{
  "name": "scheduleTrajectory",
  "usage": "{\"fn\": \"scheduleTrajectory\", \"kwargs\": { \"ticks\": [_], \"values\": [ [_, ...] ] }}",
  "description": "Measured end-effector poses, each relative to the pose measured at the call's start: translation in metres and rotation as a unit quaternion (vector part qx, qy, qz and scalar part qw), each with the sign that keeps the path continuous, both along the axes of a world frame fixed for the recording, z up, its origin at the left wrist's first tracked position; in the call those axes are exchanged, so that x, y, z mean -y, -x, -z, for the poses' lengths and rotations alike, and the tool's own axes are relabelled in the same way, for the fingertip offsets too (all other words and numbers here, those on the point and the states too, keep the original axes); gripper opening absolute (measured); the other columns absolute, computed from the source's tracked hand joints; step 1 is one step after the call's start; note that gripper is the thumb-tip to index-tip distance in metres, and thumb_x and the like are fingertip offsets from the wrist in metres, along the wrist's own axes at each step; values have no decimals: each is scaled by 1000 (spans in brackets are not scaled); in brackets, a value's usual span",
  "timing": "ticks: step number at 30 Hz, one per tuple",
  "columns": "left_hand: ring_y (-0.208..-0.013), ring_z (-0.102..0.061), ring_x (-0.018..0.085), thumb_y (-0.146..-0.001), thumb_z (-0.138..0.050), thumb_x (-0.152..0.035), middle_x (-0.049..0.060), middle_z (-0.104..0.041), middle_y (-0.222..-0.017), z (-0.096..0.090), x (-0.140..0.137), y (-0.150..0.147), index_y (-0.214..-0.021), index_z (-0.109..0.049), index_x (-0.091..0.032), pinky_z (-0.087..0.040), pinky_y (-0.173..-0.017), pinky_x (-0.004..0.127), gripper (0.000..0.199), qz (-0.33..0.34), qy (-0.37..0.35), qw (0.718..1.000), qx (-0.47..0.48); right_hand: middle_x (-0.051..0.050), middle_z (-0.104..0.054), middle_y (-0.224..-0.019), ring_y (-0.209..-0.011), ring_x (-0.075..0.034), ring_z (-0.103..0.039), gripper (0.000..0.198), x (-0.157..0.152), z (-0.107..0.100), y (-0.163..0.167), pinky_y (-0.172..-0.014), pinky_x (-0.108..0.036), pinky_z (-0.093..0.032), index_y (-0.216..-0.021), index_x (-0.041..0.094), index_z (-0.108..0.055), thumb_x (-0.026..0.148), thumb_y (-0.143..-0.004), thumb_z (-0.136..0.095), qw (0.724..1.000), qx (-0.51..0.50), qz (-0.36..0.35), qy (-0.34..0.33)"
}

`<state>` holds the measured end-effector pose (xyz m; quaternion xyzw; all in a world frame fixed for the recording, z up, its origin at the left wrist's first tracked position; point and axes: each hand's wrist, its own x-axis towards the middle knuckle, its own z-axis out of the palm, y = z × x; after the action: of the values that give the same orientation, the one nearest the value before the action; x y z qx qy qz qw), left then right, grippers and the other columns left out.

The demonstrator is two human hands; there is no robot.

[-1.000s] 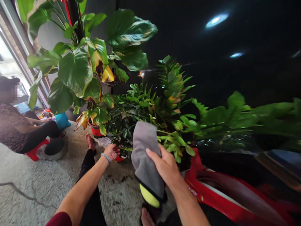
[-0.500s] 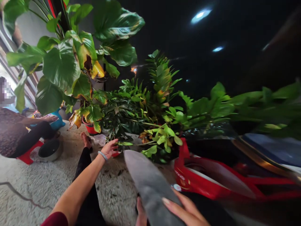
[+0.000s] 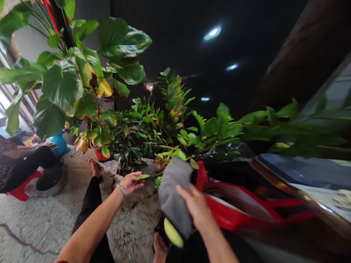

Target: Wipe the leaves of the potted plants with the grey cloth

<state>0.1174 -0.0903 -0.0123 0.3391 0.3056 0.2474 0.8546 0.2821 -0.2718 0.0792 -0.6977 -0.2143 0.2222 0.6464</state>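
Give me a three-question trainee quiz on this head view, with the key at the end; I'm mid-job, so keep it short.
1. True or false: at the left hand, a green leaf shows by the fingers.
2. Which grips the gray cloth?
A. left hand only
B. right hand only
C. both hands
3. Fill in the color: the low stool near the picture's left edge is ____.

Key: 1. True. 2. B. 3. Red.

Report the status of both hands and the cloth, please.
Right hand gripping cloth. Left hand at leaf, grip unclear. Red bag near right hand, possibly in the way.
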Motion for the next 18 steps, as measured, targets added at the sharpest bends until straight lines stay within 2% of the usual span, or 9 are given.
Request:
{"fn": "scheduleTrajectory", "kwargs": {
  "ticks": [2, 4, 5, 8, 11, 13, 14, 16, 18],
  "values": [
    [-74, -68, 16, -71, -64, -3, 9, -72, -91, 4, -1, 2, -101, -62, -13, -52, -76, 29, 32, -41, 14, 999, 5, -12, -77, -94, -97, -38, -69, 41, 15, 12, 27, -89, -48, -53, -85, 21, -76, 46, -52, -73, 989, -23, -143, 25],
    [-70, -67, 15, -73, -61, -2, 7, -71, -85, 6, -1, 4, -100, -61, -13, -52, -74, 29, 29, -69, 28, 997, 11, -11, -77, -98, -100, -36, -69, 37, 44, 19, 36, -92, -45, -52, -83, 22, -75, 46, -55, -72, 978, -65, -192, 41],
    [-70, -67, 15, -74, -60, -3, 7, -71, -84, 6, 0, 6, -101, -61, -14, -52, -74, 29, 29, -77, 34, 996, 18, -11, -77, -99, -101, -36, -69, 37, 59, 19, 31, -91, -44, -53, -83, 22, -75, 47, -55, -73, 980, -88, -172, 50],
    [-76, -68, 18, -76, -59, -5, 7, -70, -84, 3, 5, 7, -107, -59, -14, -52, -75, 32, 32, -83, 50, 994, 48, -12, -76, -100, -98, -37, -70, 46, 84, 10, -6, -84, -44, -56, -86, 23, -74, 48, -48, -76, 986, -145, -2, 82],
    [-77, -69, 19, -77, -60, -6, 7, -69, -83, -1, 13, 7, -113, -57, -14, -53, -76, 33, 37, -88, 53, 992, 68, -11, -74, -111, -98, -34, -70, 57, 64, -3, -41, -80, -43, -58, -100, 24, -71, 44, -47, -76, 976, -157, 153, 16],
    [-79, -69, 20, -77, -61, -6, 7, -70, -85, -3, 16, 6, -117, -56, -15, -52, -79, 34, 41, -94, 51, 991, 79, -10, -72, -116, -98, -33, -69, 63, 35, -4, -42, -79, -42, -58, -110, 24, -68, 42, -50, -74, 972, -149, 177, -36],
    [-80, -69, 20, -77, -61, -6, 8, -70, -86, -3, 17, 5, -117, -56, -15, -52, -80, 34, 41, -98, 50, 990, 82, -10, -72, -114, -98, -33, -69, 64, 21, -2, -35, -79, -43, -58, -112, 22, -67, 42, -51, -73, 977, -137, 157, -37],
    [-79, -69, 19, -78, -60, -5, 8, -71, -87, -3, 17, 5, -116, -56, -14, -52, -81, 34, 39, -110, 50, 989, 85, -10, -75, -105, -98, -34, -69, 58, 4, 7, -9, -81, -43, -56, -107, 20, -70, 43, -54, -72, 993, -96, 72, -3],
    [-78, -69, 19, -78, -59, -5, 8, -71, -87, -1, 15, 6, -113, -57, -13, -52, -81, 34, 36, -120, 51, 988, 82, -9, -77, -96, -97, -35, -69, 48, 5, 21, 21, -84, -44, -55, -98, 20, -73, 43, -56, -72, 997, -63, -39, 27]
  ]
}}
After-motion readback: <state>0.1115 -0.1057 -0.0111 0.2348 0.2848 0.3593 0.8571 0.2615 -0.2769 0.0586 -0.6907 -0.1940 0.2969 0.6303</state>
